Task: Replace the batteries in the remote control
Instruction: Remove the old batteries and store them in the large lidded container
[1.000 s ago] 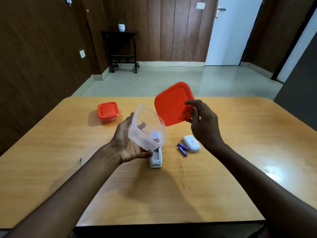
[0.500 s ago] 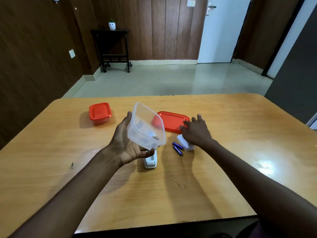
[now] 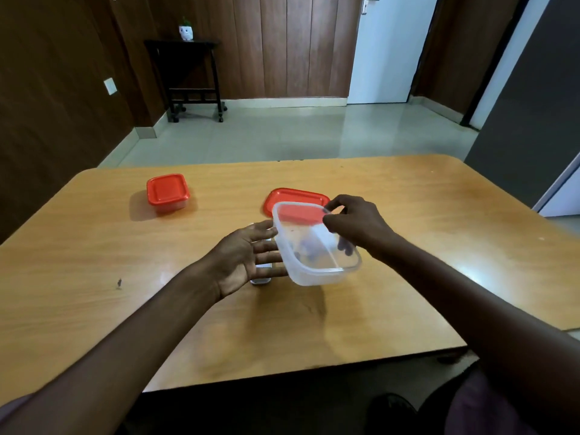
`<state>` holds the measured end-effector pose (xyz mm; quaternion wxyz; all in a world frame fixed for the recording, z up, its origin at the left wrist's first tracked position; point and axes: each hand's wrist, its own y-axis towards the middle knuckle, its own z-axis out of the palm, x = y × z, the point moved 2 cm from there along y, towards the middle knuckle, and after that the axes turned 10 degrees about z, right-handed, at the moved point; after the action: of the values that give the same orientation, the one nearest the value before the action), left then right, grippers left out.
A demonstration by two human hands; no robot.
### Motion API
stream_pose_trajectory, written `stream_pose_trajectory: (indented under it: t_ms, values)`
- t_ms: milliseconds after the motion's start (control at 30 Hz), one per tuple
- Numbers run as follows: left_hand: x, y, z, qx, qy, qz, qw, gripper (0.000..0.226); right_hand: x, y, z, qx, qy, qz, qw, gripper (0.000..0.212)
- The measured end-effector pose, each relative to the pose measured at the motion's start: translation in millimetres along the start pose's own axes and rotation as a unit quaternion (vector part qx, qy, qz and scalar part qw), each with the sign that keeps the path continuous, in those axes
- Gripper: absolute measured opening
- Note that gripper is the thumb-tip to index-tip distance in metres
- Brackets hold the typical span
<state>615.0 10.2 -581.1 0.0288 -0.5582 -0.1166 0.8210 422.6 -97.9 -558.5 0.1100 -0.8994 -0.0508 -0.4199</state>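
On the wooden table (image 3: 408, 215), left hand (image 3: 248, 257) spread wide, right hand (image 3: 357, 222) pinching the clear container (image 3: 317, 265).

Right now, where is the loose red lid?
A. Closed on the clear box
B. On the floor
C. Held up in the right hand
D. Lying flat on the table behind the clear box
D: the red lid lies flat on the table, just behind the open clear box; the right hand is at the box's rim instead.

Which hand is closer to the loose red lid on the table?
Right. The right hand grips the clear container beside the lid; the left hand is nearer the person.
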Motion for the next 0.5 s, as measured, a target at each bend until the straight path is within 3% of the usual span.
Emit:
stream_pose_trajectory:
  t_ms: [267,500]
  values:
    - [41.7,-10.3,35.2,-0.056,0.100,0.045,0.992,0.035,-45.0,-13.8,-29.9,-0.040,-0.153,-0.016,0.987,0.014]
    - [54.3,-6.8,48.8,-0.055,0.121,0.049,0.990,0.031,-58.2,-8.4,-29.7,-0.078,-0.297,-0.038,0.951,0.033]
